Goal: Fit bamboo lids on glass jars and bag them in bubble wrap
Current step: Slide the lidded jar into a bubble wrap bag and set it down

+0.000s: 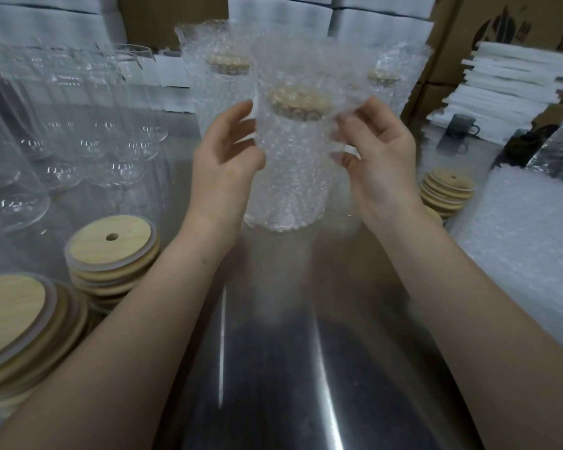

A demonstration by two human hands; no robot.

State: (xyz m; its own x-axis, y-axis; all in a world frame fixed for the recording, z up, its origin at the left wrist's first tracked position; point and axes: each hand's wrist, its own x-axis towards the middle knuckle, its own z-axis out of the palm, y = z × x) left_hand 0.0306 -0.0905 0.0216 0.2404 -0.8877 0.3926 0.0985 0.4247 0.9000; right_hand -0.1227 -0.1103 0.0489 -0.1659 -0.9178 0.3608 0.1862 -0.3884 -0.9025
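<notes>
The jar (293, 170) stands upright at mid-frame with its bamboo lid (298, 100) already seated, the whole thing inside a bubble-wrap bag (290, 60) whose open mouth flares above the lid. The left hand (228, 147) grips the bag's side, thumb pressed on the wrap. The right hand (377, 151) pinches the wrap just beside the lid, its fingertips partly veiled by the plastic. The jar is over the steel bench (273, 352), between the two forearms; I cannot tell whether its base touches the steel.

For this jar, both fitting and bagging look finished. What seems left is to deal with the loose bag mouth and set it with the others.

Counted outward:
- **Bagged jars:** two more lidded ones stand just behind, one to the left (221, 79) and one to the right (385, 76), so three in all.
- **Bare glass jars** (88, 102)**:** they crowd the left of the bench without lids. There are well over six, too overlapped to count exactly, so most of the work remains.
- **Spare lids:** three stacks, two at the near left (111, 251) (13, 323) and one at the right (446, 190).
- **Flat bags:** one pile (527, 241) lies at the right edge.
</notes>
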